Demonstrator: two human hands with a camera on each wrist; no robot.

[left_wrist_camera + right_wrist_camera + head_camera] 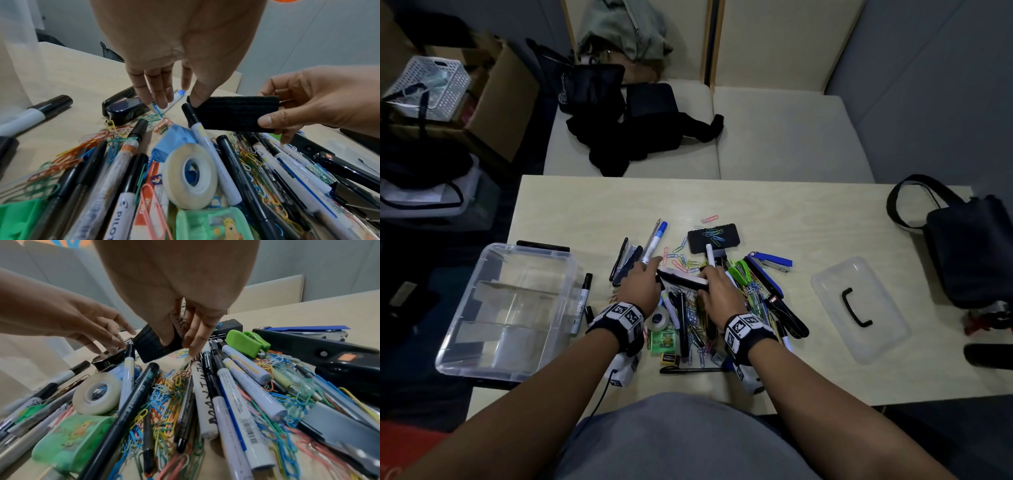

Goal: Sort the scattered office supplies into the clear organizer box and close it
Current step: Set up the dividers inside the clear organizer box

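At the near edge of the wooden table [808, 219] lies a green plastic case [213, 224] and one round tape roll [190, 177], amid smooth markers and thin wire paper clips [164, 395] — too many to count. Above the pile, the right hand [719, 291] pinches a rectangular eraser [234, 112] with black felt face; the left hand [640, 286] touches its other end with the thumb, fingers straight. At 9 o'clock stands the clear organizer box [482, 363] — open; its one lid [859, 308] lies at 3 o'clock.

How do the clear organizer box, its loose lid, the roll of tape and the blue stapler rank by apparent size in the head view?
Largest to smallest:
1. clear organizer box
2. lid
3. blue stapler
4. roll of tape
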